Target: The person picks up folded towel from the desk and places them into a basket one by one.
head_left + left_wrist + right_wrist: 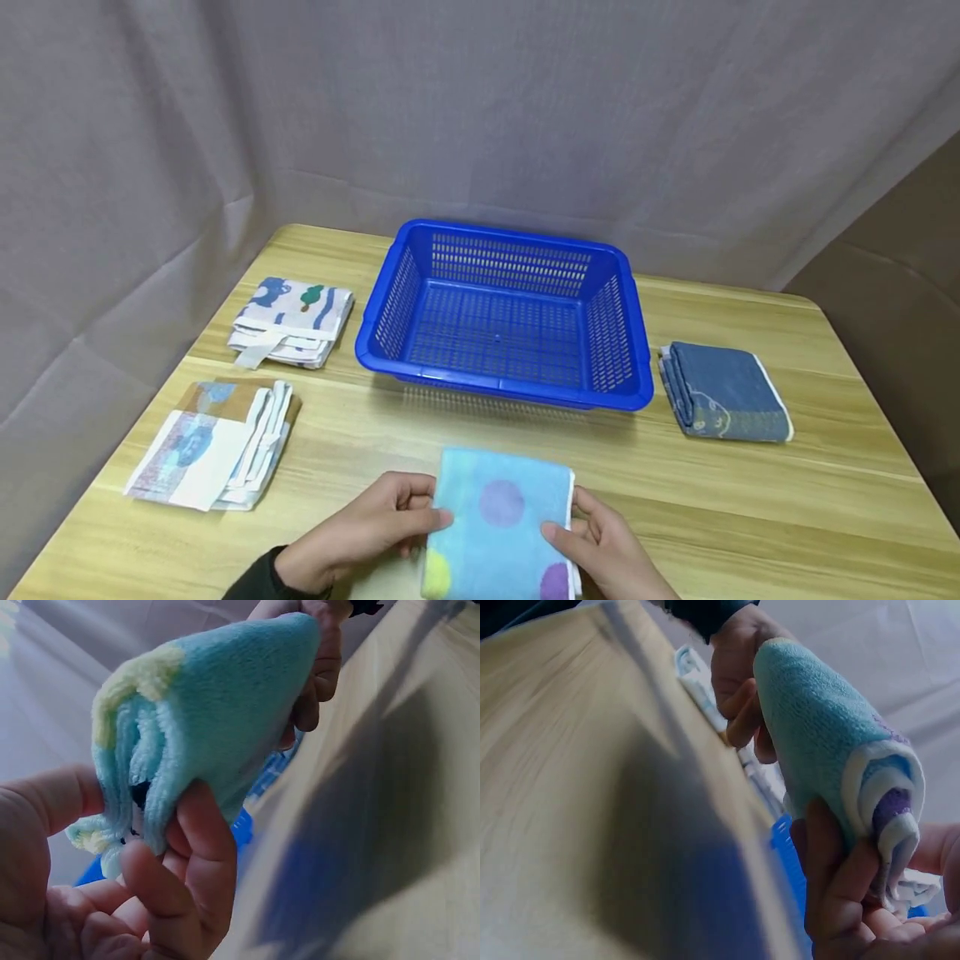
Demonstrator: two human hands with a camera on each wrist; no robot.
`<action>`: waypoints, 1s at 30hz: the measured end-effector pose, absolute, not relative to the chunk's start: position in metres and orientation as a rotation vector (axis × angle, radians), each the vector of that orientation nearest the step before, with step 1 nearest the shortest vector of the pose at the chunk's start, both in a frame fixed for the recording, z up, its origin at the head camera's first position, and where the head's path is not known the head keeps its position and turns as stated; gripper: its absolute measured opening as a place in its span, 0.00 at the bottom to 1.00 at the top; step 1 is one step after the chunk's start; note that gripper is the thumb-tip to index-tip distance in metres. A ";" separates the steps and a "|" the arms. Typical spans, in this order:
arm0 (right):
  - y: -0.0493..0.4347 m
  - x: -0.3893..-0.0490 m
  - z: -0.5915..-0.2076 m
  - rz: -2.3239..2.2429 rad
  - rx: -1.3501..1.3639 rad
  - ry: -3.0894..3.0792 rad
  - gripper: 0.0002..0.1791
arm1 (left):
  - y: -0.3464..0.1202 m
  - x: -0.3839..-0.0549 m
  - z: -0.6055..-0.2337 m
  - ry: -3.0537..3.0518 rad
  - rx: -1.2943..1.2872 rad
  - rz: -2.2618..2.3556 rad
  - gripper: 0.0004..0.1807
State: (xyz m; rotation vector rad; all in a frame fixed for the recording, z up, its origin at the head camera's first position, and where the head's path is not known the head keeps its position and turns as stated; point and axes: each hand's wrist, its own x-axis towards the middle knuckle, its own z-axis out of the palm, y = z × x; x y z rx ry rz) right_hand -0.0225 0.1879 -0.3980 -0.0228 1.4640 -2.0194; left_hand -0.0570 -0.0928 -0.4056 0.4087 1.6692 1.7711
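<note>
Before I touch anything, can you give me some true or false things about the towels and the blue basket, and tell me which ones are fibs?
1. The left hand and the right hand both hold the light blue towel. True.
2. The blue basket stands on the wooden table. True.
3. The dark blue towel lies inside the blue basket. False: in the head view it lies on the wooden table, to the right of the blue basket.
4. The light blue towel shows red stars. False: it shows purple and yellow spots.
5. In the head view, the folded cloth with the green tree lies left of the blue basket. True.
</note>
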 end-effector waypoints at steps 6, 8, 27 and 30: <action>0.188 -0.028 -0.364 -2.068 -0.171 1.553 0.34 | -0.095 -0.060 -0.369 1.693 0.444 1.827 0.09; 0.187 -0.034 -0.351 -2.087 -0.270 1.638 0.32 | -0.095 -0.066 -0.354 1.729 0.475 1.823 0.13; 0.187 -0.103 -0.269 -1.984 -0.390 1.973 0.27 | -0.092 -0.144 -0.276 2.044 0.568 1.721 0.12; 0.188 -0.117 -0.262 -1.967 -0.377 1.989 0.29 | -0.090 -0.157 -0.266 2.091 0.550 1.699 0.14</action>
